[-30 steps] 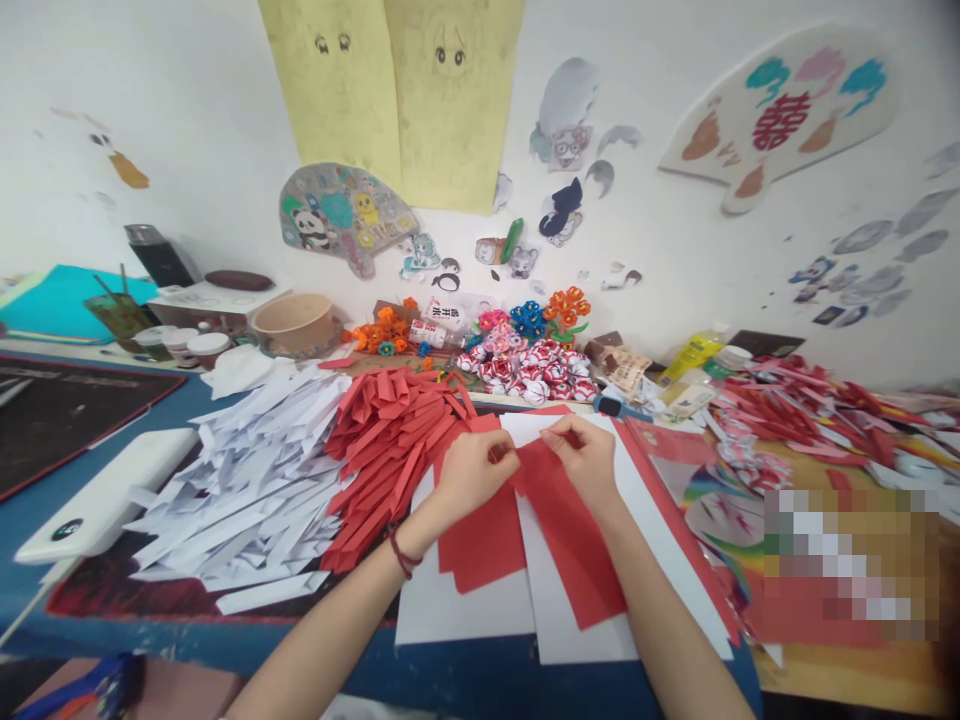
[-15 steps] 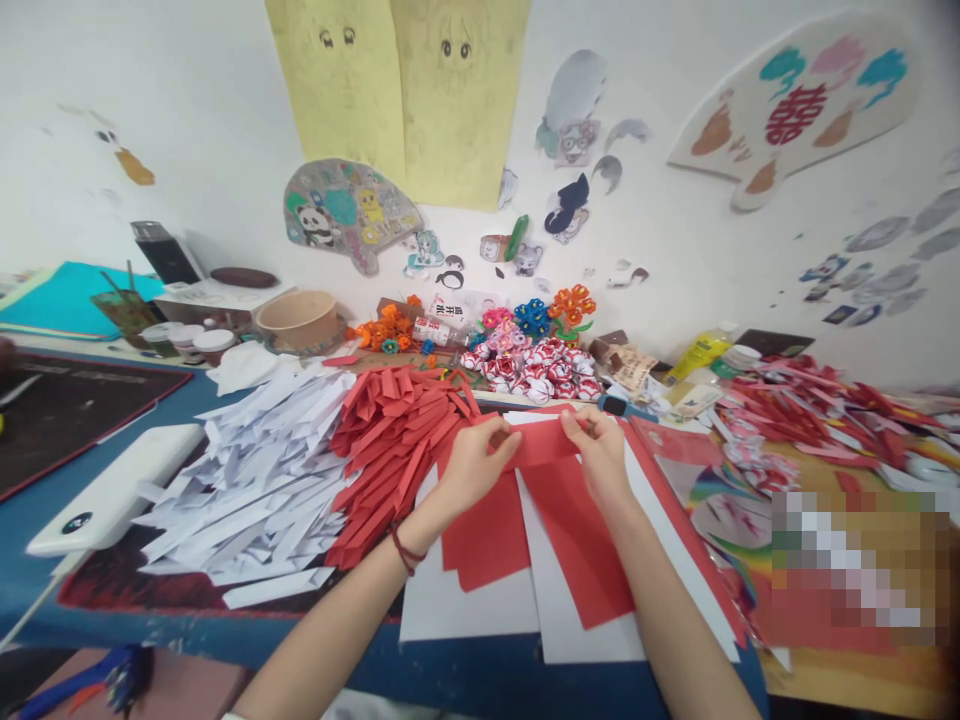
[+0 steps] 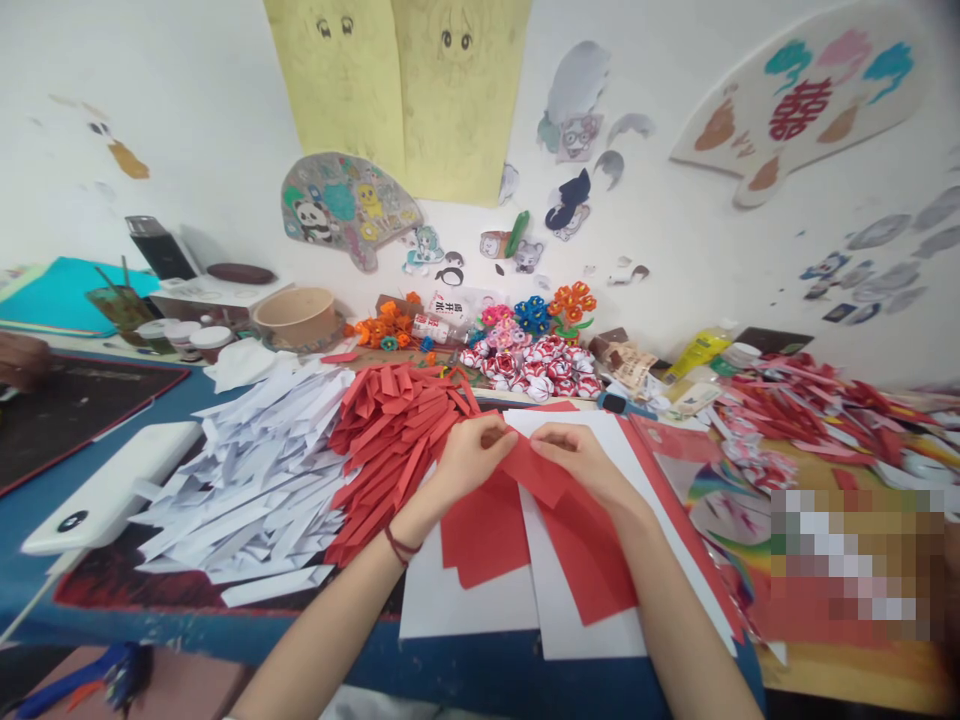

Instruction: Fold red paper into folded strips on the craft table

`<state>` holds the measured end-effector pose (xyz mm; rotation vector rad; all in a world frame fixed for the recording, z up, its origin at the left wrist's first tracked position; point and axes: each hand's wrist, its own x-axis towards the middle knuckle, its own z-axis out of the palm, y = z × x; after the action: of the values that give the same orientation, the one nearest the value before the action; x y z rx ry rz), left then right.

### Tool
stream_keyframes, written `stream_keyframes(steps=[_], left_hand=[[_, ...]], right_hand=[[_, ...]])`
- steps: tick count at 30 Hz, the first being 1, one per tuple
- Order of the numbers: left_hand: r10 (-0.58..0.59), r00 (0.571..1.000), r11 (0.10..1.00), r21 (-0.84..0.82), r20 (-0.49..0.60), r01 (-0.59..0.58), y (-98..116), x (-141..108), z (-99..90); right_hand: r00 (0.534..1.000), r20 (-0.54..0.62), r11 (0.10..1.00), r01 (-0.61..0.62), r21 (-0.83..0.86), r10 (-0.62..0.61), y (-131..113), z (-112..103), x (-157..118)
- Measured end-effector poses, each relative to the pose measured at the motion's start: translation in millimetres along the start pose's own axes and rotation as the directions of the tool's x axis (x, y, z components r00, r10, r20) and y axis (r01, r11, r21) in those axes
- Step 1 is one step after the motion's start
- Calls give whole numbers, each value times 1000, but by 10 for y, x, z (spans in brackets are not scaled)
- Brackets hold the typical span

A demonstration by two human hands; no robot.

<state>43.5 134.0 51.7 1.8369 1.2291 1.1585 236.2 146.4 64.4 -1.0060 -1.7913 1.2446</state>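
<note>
A small oblong piece of red paper (image 3: 537,472) slants down to the right between my hands, above the sheets. My left hand (image 3: 474,452) pinches its left end between thumb and fingers. My right hand (image 3: 576,452) has its fingertips closed on the paper's upper edge. Beneath them lie larger red sheets (image 3: 484,545) on top of white sheets (image 3: 510,610). Left of my left hand is a pile of folded red paper strips (image 3: 397,430), and beside that a pile of folded white paper strips (image 3: 247,480).
A white power bank (image 3: 112,485) with a cable lies at the left. Another person's hand (image 3: 22,360) rests at the far left edge. Paper flowers (image 3: 544,365), a round tub (image 3: 298,315) and a yellow bottle (image 3: 697,355) line the back. Blue-handled pliers (image 3: 90,685) sit low left.
The red piece has turned from nearly level to slanting down rightward. My right hand has shifted left, closer to my left hand. Another person's hand has come further into view at the left.
</note>
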Motion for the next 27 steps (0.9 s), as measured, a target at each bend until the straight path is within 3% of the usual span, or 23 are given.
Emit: stream_keyframes(steps=[5, 12, 27], left_hand=[[10, 993, 998, -68, 118, -2, 2, -17, 23], [31, 1000, 990, 140, 2, -31, 115, -48, 16], [61, 989, 921, 389, -132, -5, 2, -28, 38]], right_hand=[[998, 46, 999, 42, 2, -42, 2, 33, 10], [999, 34, 999, 38, 38, -40, 198, 69, 108], [997, 55, 998, 60, -10, -59, 275, 25, 171]])
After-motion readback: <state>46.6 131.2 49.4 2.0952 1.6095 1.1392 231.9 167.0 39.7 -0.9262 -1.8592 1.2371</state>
